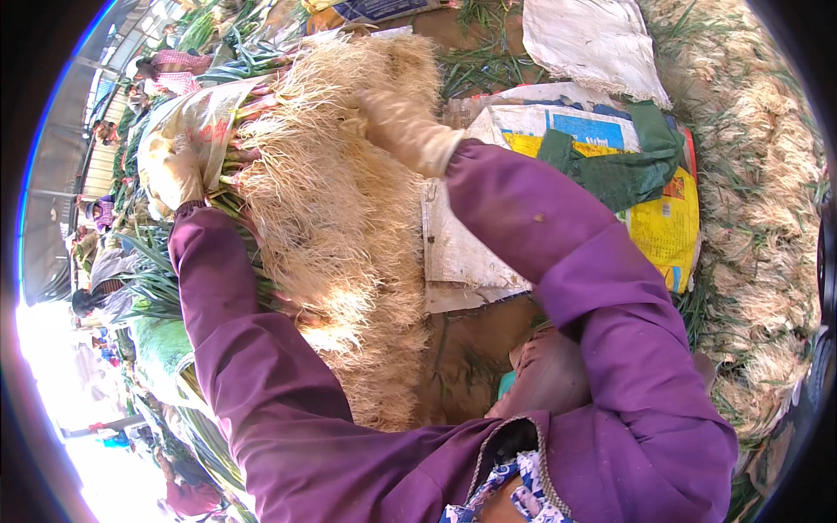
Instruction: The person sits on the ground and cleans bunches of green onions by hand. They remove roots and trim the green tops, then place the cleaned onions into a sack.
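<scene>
My left hand (174,170), in a pale glove, is at a translucent plastic sheet (205,122) with red print, laid over green onion stalks with pink bases (253,109); its fingers are hard to make out against the sheet. A thick mat of long, pale, stringy roots (340,227) spreads out from those bases. My right hand (405,131), also gloved, reaches over the right part of the roots, smeared by motion, so I cannot tell what, if anything, it holds. Green leaves (153,261) lie beside my left forearm.
Flattened printed sacks (654,235) with a green cloth (610,174) lie right of centre, a white sack (584,48) beyond them. A long band of rooted onions (745,218) runs down the right. Several other people (174,74) are along the left under a shelter, among more greens.
</scene>
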A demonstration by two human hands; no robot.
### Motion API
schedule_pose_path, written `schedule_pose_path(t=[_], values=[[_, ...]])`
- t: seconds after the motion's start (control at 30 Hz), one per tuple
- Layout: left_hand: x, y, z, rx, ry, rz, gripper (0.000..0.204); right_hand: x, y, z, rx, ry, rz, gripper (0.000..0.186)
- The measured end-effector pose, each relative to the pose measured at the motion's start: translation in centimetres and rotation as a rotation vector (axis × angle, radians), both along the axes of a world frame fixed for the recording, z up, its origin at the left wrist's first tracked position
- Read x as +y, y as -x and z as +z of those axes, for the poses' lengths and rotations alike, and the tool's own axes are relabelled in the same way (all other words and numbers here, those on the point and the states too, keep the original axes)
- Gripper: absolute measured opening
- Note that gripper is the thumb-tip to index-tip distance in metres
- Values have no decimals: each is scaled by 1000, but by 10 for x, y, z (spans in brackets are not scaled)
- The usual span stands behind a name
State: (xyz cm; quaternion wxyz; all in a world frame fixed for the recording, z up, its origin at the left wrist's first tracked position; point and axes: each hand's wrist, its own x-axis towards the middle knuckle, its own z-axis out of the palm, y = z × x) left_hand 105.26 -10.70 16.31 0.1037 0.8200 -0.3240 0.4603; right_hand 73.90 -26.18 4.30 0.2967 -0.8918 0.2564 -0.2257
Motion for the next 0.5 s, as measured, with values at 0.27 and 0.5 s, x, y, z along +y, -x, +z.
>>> schedule_pose_path(t=[0.27, 0.5], values=[[-4, -14, -8, 90, -16, 107, 51, -2, 26, -11, -159, -391, 236, 15], [3, -39, -15, -15, -40, 66, 51, 43, 74, -30, 43, 15, 615, 24]])
